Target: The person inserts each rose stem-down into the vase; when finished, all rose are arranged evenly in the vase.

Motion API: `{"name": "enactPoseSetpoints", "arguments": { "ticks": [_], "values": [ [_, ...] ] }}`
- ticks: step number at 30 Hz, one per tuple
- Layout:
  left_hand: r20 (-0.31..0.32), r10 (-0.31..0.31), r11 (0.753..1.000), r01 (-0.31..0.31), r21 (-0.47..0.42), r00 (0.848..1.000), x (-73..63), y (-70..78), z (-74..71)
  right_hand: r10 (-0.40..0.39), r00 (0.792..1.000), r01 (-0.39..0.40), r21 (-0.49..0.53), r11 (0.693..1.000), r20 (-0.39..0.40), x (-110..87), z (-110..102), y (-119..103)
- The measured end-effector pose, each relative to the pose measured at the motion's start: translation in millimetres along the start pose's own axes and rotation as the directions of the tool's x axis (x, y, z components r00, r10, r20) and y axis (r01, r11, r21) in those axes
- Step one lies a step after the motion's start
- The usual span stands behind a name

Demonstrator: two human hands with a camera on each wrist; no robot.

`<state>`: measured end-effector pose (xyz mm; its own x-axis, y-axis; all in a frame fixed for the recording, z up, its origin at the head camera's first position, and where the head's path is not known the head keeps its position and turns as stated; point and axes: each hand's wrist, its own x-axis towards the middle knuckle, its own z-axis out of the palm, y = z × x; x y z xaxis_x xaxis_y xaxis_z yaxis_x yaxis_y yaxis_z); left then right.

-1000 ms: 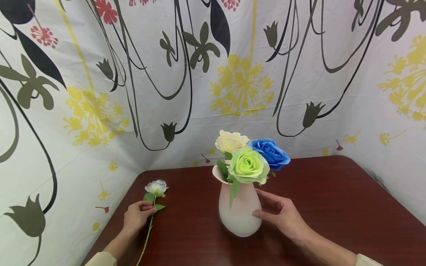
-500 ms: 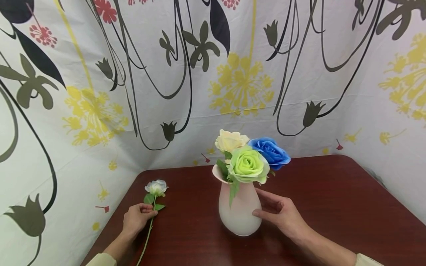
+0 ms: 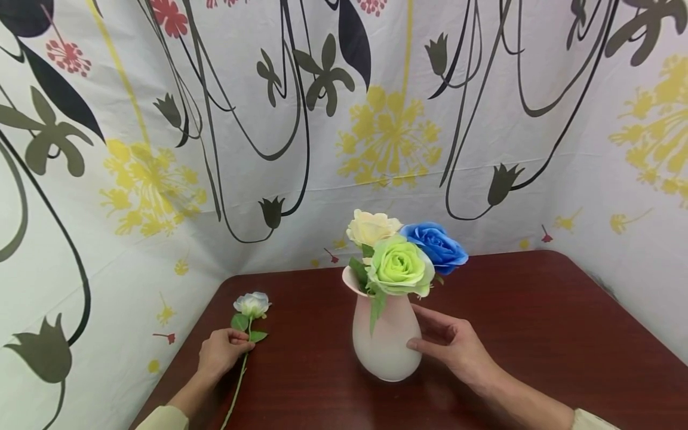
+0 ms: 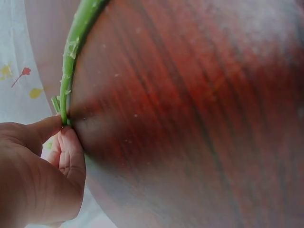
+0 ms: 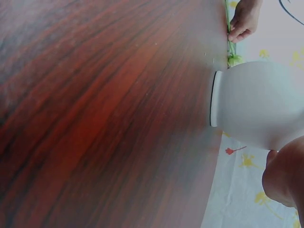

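A pale blue-white artificial rose lies along the left side of the table, its stem pointing toward the near edge. Just below its leaves, my left hand pinches the stem between thumb and fingers; the left wrist view shows the green stem running into that pinch. At the middle stands a white vase, upright, holding a cream rose, a blue rose and a light green rose. My right hand holds the vase's right side, thumb in front, fingers partly hidden behind.
The dark red-brown wooden table has rounded far corners. A white cloth printed with flowers hangs behind it and along both sides.
The left thumb and fingers have shifted very slightly on the rose's stem. The vase, its flowers and the right hand stay in place.
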<state>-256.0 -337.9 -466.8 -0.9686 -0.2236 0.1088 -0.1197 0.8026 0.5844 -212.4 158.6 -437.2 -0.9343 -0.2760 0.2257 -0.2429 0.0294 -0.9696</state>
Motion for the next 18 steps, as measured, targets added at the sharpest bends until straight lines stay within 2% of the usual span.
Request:
{"name": "enactPoseSetpoints", "arguments": {
  "ticks": [8,18],
  "values": [
    [-0.014,0.039,0.999,-0.039,0.017,0.999,0.0,1.6,-2.3,0.013,1.000,-0.013,0.004,1.000,-0.004,-0.4,1.1,-1.2],
    [-0.062,0.087,0.996,-0.087,0.005,0.994,4.4,9.9,-15.2,0.021,1.000,-0.021,0.014,1.000,-0.002,-0.8,1.1,-2.5]
  ]
}}
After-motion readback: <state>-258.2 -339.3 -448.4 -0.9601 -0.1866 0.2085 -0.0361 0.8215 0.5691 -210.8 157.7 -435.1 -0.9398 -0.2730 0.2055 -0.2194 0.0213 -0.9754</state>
